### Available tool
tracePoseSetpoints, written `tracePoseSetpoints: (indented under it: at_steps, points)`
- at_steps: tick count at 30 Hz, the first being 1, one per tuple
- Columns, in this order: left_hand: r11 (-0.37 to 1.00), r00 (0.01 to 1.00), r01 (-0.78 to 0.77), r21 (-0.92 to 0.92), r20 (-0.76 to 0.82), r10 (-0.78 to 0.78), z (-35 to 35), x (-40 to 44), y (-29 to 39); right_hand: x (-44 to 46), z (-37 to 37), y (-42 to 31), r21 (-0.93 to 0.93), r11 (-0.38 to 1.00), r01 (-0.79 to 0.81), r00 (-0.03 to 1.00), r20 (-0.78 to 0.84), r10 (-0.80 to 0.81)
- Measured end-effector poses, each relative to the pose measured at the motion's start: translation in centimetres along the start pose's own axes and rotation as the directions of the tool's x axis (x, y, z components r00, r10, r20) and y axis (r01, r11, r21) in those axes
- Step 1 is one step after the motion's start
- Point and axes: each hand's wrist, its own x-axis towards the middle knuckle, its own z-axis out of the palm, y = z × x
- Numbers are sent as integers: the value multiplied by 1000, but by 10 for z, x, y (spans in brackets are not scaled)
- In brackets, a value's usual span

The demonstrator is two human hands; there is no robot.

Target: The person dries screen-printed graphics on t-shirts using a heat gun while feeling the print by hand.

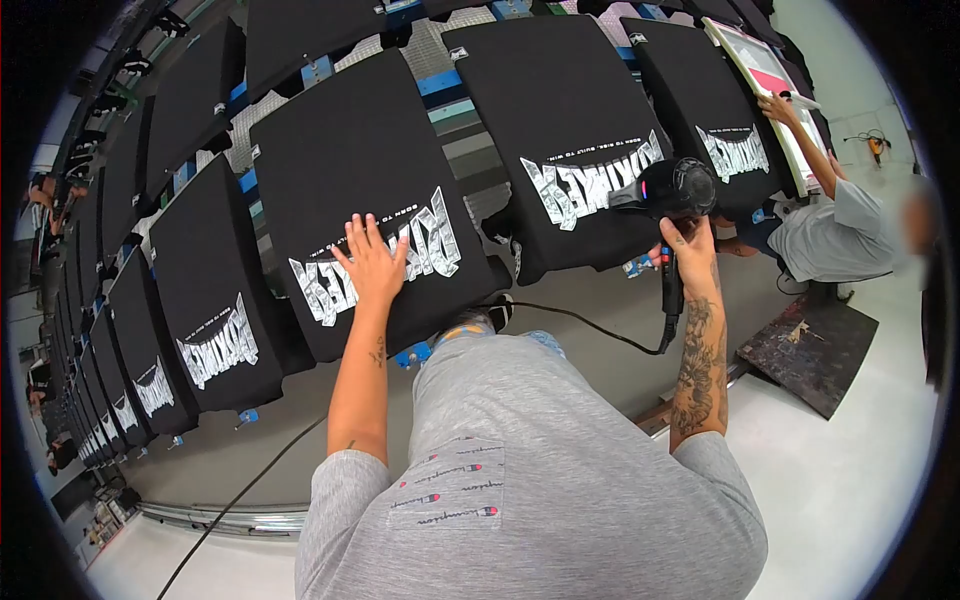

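My left hand (pixel 372 262) lies with fingers spread on a black shirt (pixel 345 160) stretched over a board, covering the middle of its white and grey lettering. In my right hand (pixel 688 250) is a black hair dryer (pixel 685 187), gripped by the handle. Its nozzle points left, over the printed lettering (pixel 585 187) of the neighbouring black shirt (pixel 545 90). From the handle a black cord (pixel 590 325) runs down and to the left. Whether the dryer touches the fabric I cannot tell.
More black printed shirts (pixel 215 345) on boards line up to the left. At right, a co-worker (pixel 835 225) holds a framed screen (pixel 755 90). A dark stained board (pixel 812 350) lies on the floor. Blue clamps (pixel 412 355) stick out below the boards.
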Motion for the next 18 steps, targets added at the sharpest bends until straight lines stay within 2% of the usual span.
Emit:
tracePoseSetpoints:
  at_steps: [4,10,13,18]
  points:
    - [996,995,-89,-22,41,90,8,10,53,-1,12,-10,0,1000,-9,1000,-6,9]
    - [991,992,-129,-42,5,130,20,16,87,-14,56,-23,30,986,-167,953,262,153]
    - [990,991,-136,-34,13,137,23,17,86,-15,65,-31,21,986,-166,939,310,151]
    - [994,994,-109,-10,15,109,18,18,92,6,27,-22,61,986,-156,958,251,136]
